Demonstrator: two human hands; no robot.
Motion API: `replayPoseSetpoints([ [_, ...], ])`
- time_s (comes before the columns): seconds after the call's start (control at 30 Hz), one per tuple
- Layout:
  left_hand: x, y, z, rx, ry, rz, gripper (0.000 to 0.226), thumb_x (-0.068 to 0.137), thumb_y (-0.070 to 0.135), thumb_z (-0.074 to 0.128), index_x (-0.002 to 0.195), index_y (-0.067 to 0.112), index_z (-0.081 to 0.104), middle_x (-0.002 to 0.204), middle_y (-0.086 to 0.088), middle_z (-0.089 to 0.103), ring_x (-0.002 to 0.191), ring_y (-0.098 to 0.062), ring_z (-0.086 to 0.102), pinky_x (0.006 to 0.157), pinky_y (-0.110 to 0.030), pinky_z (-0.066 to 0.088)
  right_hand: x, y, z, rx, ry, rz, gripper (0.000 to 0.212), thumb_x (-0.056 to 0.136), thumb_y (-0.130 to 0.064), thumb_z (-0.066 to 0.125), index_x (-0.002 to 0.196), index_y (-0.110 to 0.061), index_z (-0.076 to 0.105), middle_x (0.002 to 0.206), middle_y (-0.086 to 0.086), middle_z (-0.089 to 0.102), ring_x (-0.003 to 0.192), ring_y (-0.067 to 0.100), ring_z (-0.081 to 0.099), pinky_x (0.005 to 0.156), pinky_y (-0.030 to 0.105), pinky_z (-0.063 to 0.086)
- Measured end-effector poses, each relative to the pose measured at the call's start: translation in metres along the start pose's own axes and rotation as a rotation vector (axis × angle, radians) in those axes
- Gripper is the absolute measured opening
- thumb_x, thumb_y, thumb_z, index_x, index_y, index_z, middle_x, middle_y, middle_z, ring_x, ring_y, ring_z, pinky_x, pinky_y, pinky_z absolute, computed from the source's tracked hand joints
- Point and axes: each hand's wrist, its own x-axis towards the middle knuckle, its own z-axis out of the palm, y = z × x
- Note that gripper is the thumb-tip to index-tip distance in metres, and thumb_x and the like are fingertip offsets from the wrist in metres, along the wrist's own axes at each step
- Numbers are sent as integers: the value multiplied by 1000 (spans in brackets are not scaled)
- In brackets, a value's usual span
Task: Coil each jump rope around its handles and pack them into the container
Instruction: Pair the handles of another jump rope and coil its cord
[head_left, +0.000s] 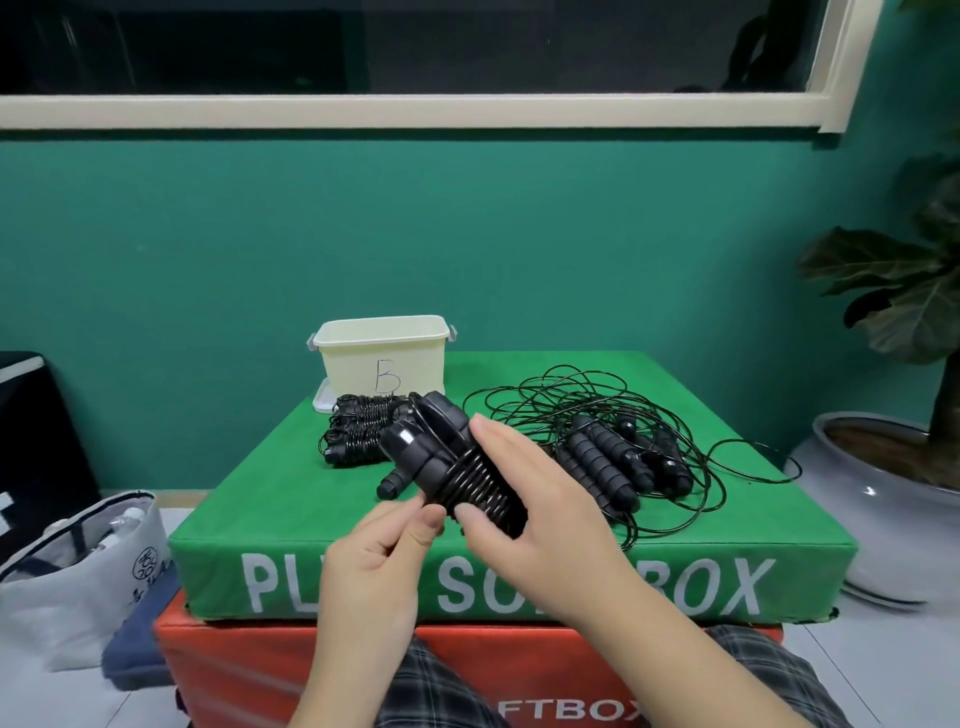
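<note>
So closest to me: plaid trousers (431, 691) at the bottom, then my two hands over the front edge of the green padded surface (291, 499), which has a fuzzy, felt-like top and sits on an orange vinyl box (234, 670).

My right hand (540, 499) has its grip wrapped around a pair of black jump rope handles (441, 457), fingers over the top and thumb underneath. The handles are chunky and ribbed, with thin glossy cord wound in tight rings around the middle. Their long axis runs diagonally, capped ends pointing up and away to the left, the butt ends buried in my palm. My left hand (374, 551) pinches the loose cord end (423, 501) between thumb and forefinger, right under the coil.

Further back on the left lie finished coiled bundles (358, 431), lying roughly sideways. On the right is a messy tangle of loose ropes (623, 447) with foam-ridged handles in the middle.

At the back stands a cream plastic container (384, 358), rectangular, rounded corners, marked "B".
</note>
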Motion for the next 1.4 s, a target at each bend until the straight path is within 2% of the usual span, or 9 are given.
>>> replayPoseSetpoints([
  [0.1, 1, 0, 0, 18, 6, -6, 13, 78, 24, 67, 73, 34, 72, 67, 7, 62, 64, 3, 55, 63, -6, 42, 2, -1, -7, -102, -153, 48, 97, 68, -72, 44, 151, -30, 20, 147, -29, 22, 136, -11, 18, 109, 8, 16],
  [0.23, -1, 3, 3, 56, -21, -7, 10, 80, 17, 67, 83, 26, 72, 52, 13, 49, 49, 0, 43, 50, -8, 33, 3, -1, -9, -241, -225, 90, 97, 78, -56, 67, 152, -30, 9, 151, -20, 17, 136, 3, 24, 106, 26, 34],
  [0.4, -1, 2, 3, 37, -96, 27, 38, 77, 57, 54, 102, 35, 71, 62, 13, 59, 62, 4, 32, 56, -18, 44, 2, 3, -7, -123, -108, 119, 78, 85, -52, 57, 150, -28, 23, 139, -13, 34, 121, 11, 46, 97, 33, 42],
  [0.57, 0, 1, 1, 57, -7, 19, 24, 85, 13, 61, 79, 35, 70, 60, 14, 62, 54, 2, 52, 53, -6, 38, -4, 4, -3, 25, -34, 145, 58, 85, -48, 61, 134, -23, 44, 128, -11, 53, 115, 4, 49, 93, 20, 38],
  [0.7, 5, -3, -2, 26, 31, -27, 12, 85, 13, 67, 78, 22, 66, 62, 9, 64, 53, 1, 51, 53, -8, 40, -3, 0, -3, 172, -90, 196, 56, 76, -56, 59, 126, -33, 48, 108, -17, 62, 97, 3, 58, 86, 27, 46],
  [0.77, 7, -5, -1, -35, 38, -53, 14, 80, 36, 73, 88, 29, 63, 70, 4, 65, 60, -2, 54, 64, -18, 46, -3, 0, -4, 256, -118, 195, 49, 71, -60, 54, 117, -43, 49, 98, -17, 64, 87, 3, 61, 82, 31, 50],
  [0.87, 3, -6, 3, -46, -50, -91, 55, 71, 71, 57, 105, 28, 62, 68, -19, 59, 72, -44, 56, 74, -58, 45, -2, -1, -7, 316, -153, 178, 42, 71, -59, 51, 111, -45, 50, 100, -16, 66, 92, 5, 62, 86, 35, 49],
  [1.07, 1, -5, 1, 57, -49, 53, 62, 61, 93, 36, 75, 41, 67, 59, 21, 55, 51, 5, 46, 50, -10, 30, -1, -3, -6, 360, -194, 153, 41, 78, -54, 51, 118, -47, 44, 115, -23, 62, 105, -3, 59, 95, 27, 45],
  [1.4, -3, 3, 0, 65, 33, 86, 18, 78, 31, 61, 62, 25, 67, 61, 4, 52, 54, -4, 43, 54, -17, 36, 2, 8, 1, 326, 169, 71, 31, 86, -39, 45, 108, -34, 66, 113, -28, 61, 112, -5, 55, 97, 16, 42],
])
